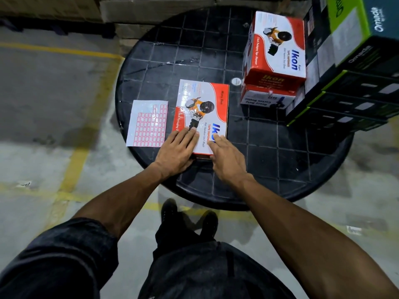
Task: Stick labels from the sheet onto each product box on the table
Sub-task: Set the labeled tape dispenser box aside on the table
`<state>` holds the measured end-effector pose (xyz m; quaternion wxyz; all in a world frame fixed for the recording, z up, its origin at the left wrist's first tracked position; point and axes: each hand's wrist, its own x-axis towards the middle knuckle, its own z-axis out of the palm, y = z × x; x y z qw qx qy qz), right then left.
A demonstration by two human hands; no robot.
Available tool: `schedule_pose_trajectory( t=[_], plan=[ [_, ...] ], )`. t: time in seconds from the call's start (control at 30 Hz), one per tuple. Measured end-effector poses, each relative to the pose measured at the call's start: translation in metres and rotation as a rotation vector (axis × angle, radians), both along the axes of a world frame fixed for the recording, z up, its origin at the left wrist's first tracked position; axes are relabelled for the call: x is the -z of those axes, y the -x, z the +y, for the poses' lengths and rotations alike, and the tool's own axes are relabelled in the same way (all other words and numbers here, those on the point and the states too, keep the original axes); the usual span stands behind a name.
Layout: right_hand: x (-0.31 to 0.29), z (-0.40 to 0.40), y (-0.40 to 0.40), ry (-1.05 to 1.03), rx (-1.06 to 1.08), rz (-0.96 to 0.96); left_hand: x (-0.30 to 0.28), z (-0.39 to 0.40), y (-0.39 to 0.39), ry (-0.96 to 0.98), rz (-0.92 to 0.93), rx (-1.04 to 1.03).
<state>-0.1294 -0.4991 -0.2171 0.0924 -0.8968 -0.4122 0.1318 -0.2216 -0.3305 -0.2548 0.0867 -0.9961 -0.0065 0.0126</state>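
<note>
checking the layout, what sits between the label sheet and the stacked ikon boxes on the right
In the head view, the flat Ikon box lies between the label sheet and the stacked Ikon boxes, with both hands resting on its near end.

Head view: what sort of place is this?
Probably a warehouse or stockroom: bare concrete floor with yellow lines, cardboard cartons stacked behind the round table, and stacked retail boxes.

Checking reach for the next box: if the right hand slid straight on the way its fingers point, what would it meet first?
The right hand points up-left along the flat Ikon box it already touches, so it would just cross that box's lid. Beyond is bare table.
</note>
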Motion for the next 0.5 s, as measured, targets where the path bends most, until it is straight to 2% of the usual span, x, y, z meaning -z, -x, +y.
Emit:
schedule_pose_trajectory(
  t=[0.2,0.37,0.5],
  plan=[
    [0.004,-0.001,-0.001,-0.020,-0.011,-0.005,-0.002,-0.011,-0.002,0.013,0.016,-0.066],
    [-0.002,-0.002,0.001,-0.061,0.029,0.060,-0.017,0.008,0.002,0.184,0.072,0.017],
    [-0.004,-0.007,0.001,-0.129,0.102,0.191,-0.035,0.018,0.009,0.369,0.080,-0.112]
  ],
)
